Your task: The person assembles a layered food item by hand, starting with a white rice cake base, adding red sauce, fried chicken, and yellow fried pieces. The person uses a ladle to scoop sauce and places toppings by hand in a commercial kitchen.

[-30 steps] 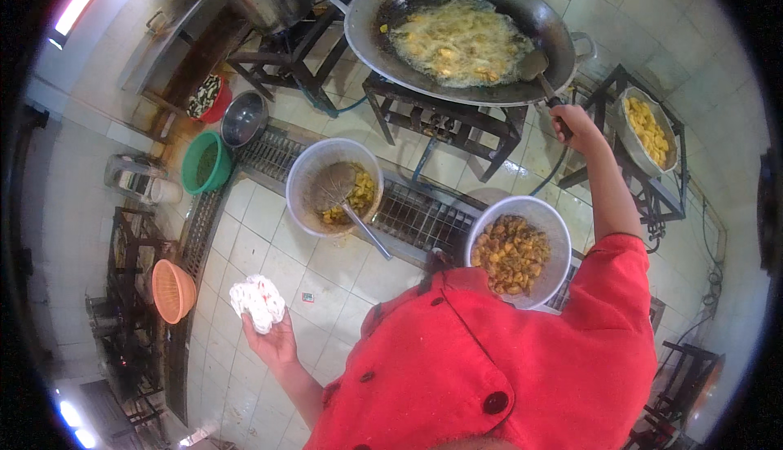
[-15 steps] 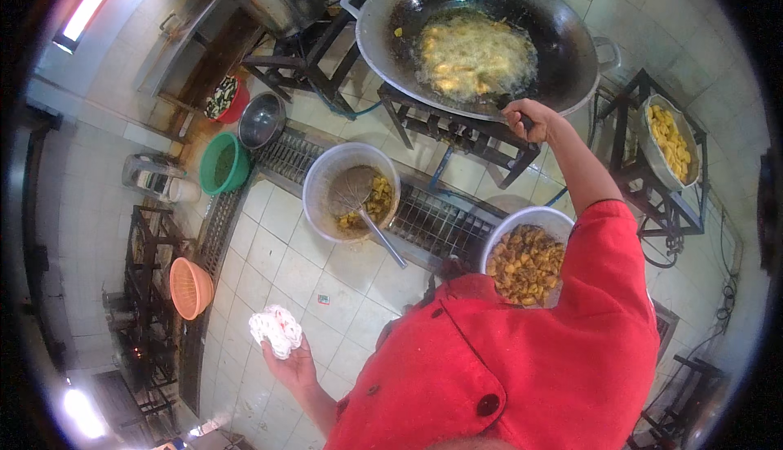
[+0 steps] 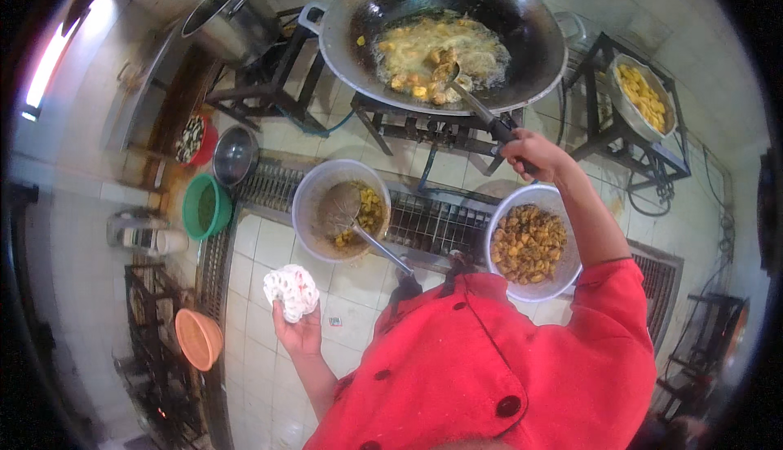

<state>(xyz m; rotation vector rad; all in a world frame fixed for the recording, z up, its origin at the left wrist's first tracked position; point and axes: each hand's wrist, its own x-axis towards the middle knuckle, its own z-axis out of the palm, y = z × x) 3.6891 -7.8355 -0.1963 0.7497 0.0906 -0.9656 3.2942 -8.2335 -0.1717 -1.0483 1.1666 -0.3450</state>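
My right hand is closed round the black handle of a metal ladle. Its bowl lifts a few browned pieces at the near side of the bubbling oil. The oil and frying pieces lie in a large dark wok with loop handles. Out to the left, over the floor, my left hand grips a bunched white cloth with red marks. Below the wok, a pale basin holds a long-handled wire skimmer and yellow pieces.
A pale tub of browned chunks stands close to my body on the right. Yellow pieces fill a metal pan on a right-hand stand. A tall steel pot, a green tub and an orange basket are on the left.
The ladle has come up out of the foam toward me, bringing pieces with it. My right hand has drawn back from the wok. My left hand still holds the cloth.
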